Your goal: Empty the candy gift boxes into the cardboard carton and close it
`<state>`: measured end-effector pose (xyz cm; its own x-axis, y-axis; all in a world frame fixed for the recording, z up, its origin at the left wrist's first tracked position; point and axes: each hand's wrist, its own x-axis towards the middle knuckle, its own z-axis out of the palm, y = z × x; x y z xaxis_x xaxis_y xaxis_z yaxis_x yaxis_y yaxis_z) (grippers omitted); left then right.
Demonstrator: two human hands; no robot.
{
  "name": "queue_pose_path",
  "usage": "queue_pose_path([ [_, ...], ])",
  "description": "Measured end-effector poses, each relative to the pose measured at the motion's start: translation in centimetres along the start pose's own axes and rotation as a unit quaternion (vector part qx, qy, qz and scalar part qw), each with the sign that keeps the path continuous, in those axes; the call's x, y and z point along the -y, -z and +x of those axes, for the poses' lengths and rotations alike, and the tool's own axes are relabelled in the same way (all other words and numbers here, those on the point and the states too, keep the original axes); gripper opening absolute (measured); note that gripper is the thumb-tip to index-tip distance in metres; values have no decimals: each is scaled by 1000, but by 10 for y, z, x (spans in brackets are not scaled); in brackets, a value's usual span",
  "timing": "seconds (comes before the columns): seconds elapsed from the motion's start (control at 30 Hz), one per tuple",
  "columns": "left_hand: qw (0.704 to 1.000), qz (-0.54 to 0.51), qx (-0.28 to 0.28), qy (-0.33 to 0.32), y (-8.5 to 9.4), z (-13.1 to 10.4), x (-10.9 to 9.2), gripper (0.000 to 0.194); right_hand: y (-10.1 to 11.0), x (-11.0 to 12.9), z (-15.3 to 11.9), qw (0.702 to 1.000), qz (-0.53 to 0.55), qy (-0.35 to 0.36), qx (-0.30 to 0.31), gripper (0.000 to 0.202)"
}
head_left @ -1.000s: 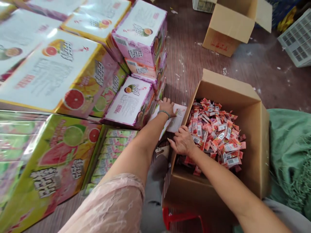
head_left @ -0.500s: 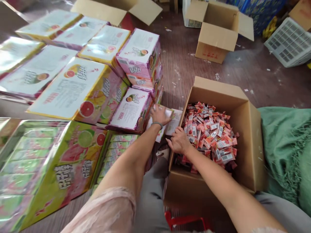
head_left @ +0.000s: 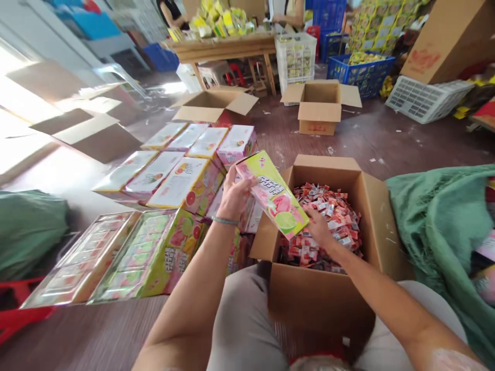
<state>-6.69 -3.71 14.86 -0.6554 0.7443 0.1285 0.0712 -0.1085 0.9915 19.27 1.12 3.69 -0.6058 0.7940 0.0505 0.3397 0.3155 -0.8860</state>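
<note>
Between my hands is a green and pink candy box (head_left: 273,193) with fruit pictures, tilted above the left side of a cardboard carton (head_left: 381,216). My left hand (head_left: 234,196) grips its upper left end, the wrist wearing a dark band. At the lower right end, my right hand (head_left: 317,226) has its fingers on the box, partly hidden behind it. Inside the carton lies a heap of small red and orange sachets (head_left: 336,219). Stacked display boxes (head_left: 180,180) with white tops and fruit prints stand left of my left hand.
Clear-topped boxes of green packs (head_left: 137,257) lie at left front. Green cloth (head_left: 429,221) bulges right of the carton. Open cartons (head_left: 319,111) sit on the floor ahead. Further back are a wooden table (head_left: 232,46), crates (head_left: 359,72) and people at work (head_left: 288,15).
My hands have lifted the candy box up from beside the carton, and its printed green side now shows. My right hand has left the carton's edge for the box. The view has tilted up.
</note>
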Motion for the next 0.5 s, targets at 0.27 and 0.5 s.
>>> queue_pose_path([
  [0.27,960,-255,83,76,-90,-60,2,51,126,14,-60,888,423,-162,72,57],
  [0.5,928,-341,52,145,-98,-76,14,37,114,4,-50,790,566,-158,175,49],
])
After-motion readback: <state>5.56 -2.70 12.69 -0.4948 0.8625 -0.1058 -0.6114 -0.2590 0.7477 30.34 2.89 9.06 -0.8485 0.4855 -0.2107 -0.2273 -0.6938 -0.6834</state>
